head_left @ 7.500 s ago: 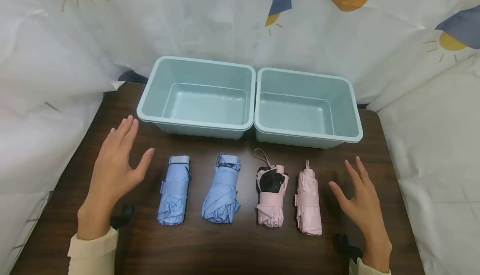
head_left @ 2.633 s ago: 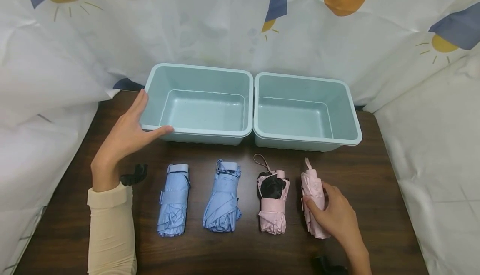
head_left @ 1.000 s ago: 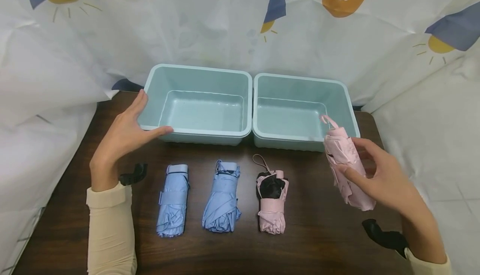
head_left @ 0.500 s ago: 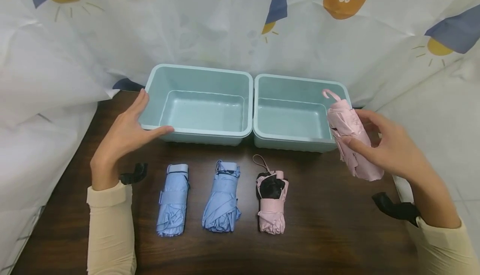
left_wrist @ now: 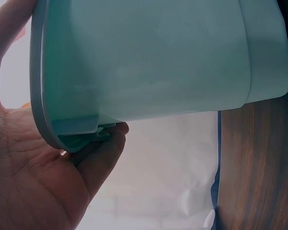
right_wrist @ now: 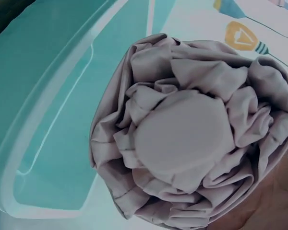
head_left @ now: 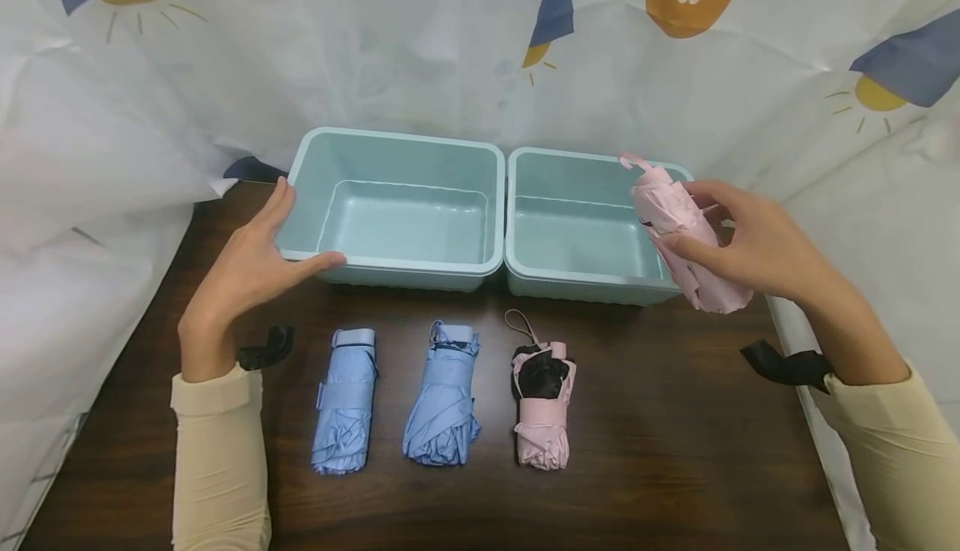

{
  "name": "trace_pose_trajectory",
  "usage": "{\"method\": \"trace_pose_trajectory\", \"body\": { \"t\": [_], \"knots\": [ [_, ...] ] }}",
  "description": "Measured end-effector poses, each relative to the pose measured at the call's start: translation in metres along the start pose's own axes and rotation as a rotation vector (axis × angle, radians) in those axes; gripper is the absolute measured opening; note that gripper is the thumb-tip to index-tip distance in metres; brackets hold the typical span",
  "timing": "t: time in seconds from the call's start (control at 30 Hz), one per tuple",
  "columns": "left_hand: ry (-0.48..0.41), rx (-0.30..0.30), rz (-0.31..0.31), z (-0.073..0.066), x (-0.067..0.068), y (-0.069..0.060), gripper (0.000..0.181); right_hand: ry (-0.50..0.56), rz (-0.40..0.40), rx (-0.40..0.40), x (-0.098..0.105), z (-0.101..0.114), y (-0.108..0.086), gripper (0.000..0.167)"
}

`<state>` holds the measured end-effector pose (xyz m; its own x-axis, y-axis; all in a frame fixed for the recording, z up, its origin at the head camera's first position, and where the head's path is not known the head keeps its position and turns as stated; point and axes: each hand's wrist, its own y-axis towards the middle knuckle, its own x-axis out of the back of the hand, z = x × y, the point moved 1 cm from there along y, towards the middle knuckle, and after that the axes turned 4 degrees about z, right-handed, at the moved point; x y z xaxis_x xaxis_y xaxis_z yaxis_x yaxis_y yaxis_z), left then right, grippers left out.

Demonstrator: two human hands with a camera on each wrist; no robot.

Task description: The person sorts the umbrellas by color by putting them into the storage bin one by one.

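Note:
My right hand (head_left: 757,242) grips a folded pink umbrella (head_left: 686,238) over the right end of the right blue-green bin (head_left: 585,274); the umbrella tilts, its strap end toward the back. In the right wrist view the gathered end of this umbrella (right_wrist: 182,134) fills the middle, beside the bin's rim (right_wrist: 43,81). My left hand (head_left: 247,267) holds the left bin (head_left: 390,264) at its left end, thumb along the front rim. The left wrist view has the left hand (left_wrist: 38,177) curled round the rim of that bin (left_wrist: 149,62), fingertips beneath the edge.
On the dark table (head_left: 450,509) lie two folded blue umbrellas, one left (head_left: 345,405) and one nearer the middle (head_left: 444,401), and a pink umbrella with a black part (head_left: 543,409). A white patterned curtain (head_left: 420,42) hangs behind the bins.
The right hand gripped the rightmost pink umbrella, raised it from the table and carried it back, then slightly left, over the right bin. Earlier, the left hand moved onto the left bin's rim.

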<state>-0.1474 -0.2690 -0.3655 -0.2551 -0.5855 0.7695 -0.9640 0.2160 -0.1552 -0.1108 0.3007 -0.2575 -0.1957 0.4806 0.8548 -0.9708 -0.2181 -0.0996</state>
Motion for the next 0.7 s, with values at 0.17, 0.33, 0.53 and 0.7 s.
{"method": "trace_pose_trajectory", "body": {
  "t": [0.17, 0.33, 0.53, 0.7],
  "knots": [
    [0.005, -0.003, 0.000, 0.000, 0.001, 0.000, 0.120, -0.032, 0.017, 0.034, 0.003, 0.001, 0.013, 0.059],
    [0.009, -0.004, -0.003, 0.002, 0.000, -0.001, 0.119, -0.080, 0.062, 0.088, 0.003, 0.004, 0.025, 0.058],
    [-0.001, -0.003, -0.001, 0.002, 0.000, 0.000, 0.119, -0.109, 0.121, 0.118, 0.003, 0.006, 0.040, 0.057],
    [-0.002, 0.001, 0.001, 0.002, -0.001, 0.000, 0.119, -0.152, 0.152, 0.142, 0.005, 0.006, 0.054, 0.061]
  ]
}}
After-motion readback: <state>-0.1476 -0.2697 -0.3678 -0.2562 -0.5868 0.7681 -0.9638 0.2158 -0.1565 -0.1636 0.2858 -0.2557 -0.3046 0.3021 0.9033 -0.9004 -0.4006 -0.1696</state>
